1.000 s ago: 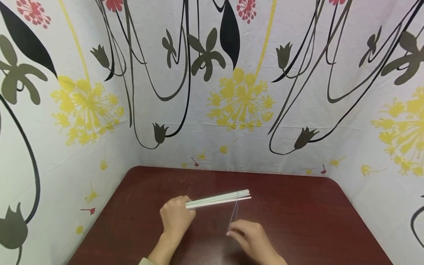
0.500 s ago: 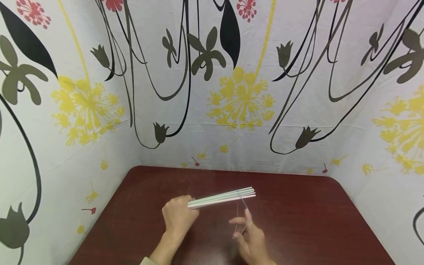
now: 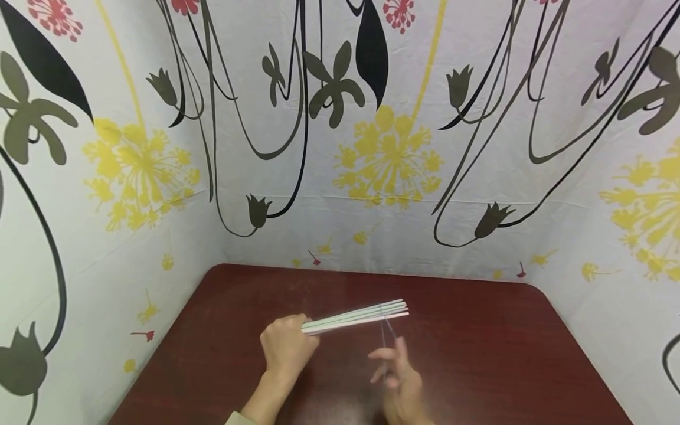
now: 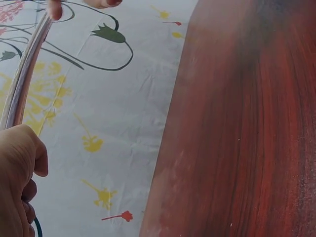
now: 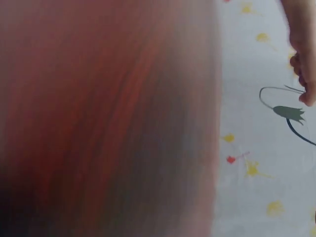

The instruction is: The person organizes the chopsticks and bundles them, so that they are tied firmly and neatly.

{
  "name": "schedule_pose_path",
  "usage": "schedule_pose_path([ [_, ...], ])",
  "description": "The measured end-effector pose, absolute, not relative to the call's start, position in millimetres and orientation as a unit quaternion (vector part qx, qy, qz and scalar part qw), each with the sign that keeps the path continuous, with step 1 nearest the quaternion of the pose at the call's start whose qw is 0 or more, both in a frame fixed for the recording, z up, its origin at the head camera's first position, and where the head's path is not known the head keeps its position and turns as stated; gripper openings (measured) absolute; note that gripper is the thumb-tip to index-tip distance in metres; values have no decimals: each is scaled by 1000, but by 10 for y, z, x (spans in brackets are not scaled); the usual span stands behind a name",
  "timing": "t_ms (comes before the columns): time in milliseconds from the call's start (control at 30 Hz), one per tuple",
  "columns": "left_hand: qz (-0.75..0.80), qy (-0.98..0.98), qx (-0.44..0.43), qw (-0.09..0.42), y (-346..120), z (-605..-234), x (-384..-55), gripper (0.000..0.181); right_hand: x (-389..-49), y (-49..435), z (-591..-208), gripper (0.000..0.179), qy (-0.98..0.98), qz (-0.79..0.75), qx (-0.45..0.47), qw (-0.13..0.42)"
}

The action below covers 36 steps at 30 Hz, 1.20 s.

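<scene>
My left hand [image 3: 287,348] grips one end of a bundle of thin pale sticks [image 3: 347,317], tilted slightly upward to the right above the table. A thin bluish rubber band [image 3: 390,329] goes round the sticks near their free ends. Two strands of it run down, stretched, to the fingers of my right hand [image 3: 402,381], which is blurred below the bundle with the index finger raised. In the left wrist view, the left hand [image 4: 17,173] holds the bundle [image 4: 23,79], and right fingertips [image 4: 55,9] show at the top. The right wrist view catches the left hand [image 5: 305,44] at its upper right.
A dark red-brown wooden table [image 3: 478,354] lies beneath both hands, its far edge rounded at the corners. White cloth [image 3: 319,177] printed with flowers and stems hangs behind it and along both sides.
My right hand has turned, its fingers spreading the stretched rubber band and then drawing together. The free ends of the bundle have shifted slightly right; the left hand keeps its grip.
</scene>
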State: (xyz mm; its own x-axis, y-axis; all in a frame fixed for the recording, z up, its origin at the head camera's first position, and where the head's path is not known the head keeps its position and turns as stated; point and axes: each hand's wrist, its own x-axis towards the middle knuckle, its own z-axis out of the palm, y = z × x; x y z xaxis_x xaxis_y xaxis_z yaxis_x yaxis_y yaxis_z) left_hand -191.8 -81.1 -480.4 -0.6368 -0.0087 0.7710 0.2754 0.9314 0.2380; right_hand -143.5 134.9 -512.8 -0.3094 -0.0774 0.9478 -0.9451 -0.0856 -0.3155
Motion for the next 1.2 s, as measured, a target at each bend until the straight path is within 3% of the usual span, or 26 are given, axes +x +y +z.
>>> schedule_pose_path([
  [133, -152, -870, -90, 460, -842, -4808, -1940, 37, -1347, 1313, -5138, 56, -529, 730, 304, 308],
  [167, -146, -860, -96, 479, -851, -4808, -1949, 34, -1325, 1309, -5120, 57, -553, 734, 250, 305],
  [300, -133, -795, -128, 578, -861, -4782, -1984, 29, -1286, 1383, -5025, 62, -532, 817, 99, 199],
  [400, -123, -740, -158, 642, -858, -4693, -1990, 35, -1346, 1518, -4958, 54, -482, 851, 119, 168],
  [533, -112, -699, -180, 683, -854, -4565, -1970, 39, -1412, 1661, -4872, 40, -526, 812, 187, 173],
  [667, -107, -685, -195, 694, -874, -4526, -1965, 40, -1460, 1741, -4747, 24, -642, 717, 208, 173],
  [900, -113, -666, -215, 706, -902, -4515, -1972, 41, -1507, 1820, -4654, 24, -689, 658, 280, 121],
  [1033, -114, -659, -228, 707, -896, -4518, -1978, 41, -1525, 1799, -4663, 12, -703, 629, 319, 94],
  [1200, -120, -661, -226, 705, -893, -4546, -1969, 39, -1537, 1778, -4699, 20, -700, 634, 323, 55],
])
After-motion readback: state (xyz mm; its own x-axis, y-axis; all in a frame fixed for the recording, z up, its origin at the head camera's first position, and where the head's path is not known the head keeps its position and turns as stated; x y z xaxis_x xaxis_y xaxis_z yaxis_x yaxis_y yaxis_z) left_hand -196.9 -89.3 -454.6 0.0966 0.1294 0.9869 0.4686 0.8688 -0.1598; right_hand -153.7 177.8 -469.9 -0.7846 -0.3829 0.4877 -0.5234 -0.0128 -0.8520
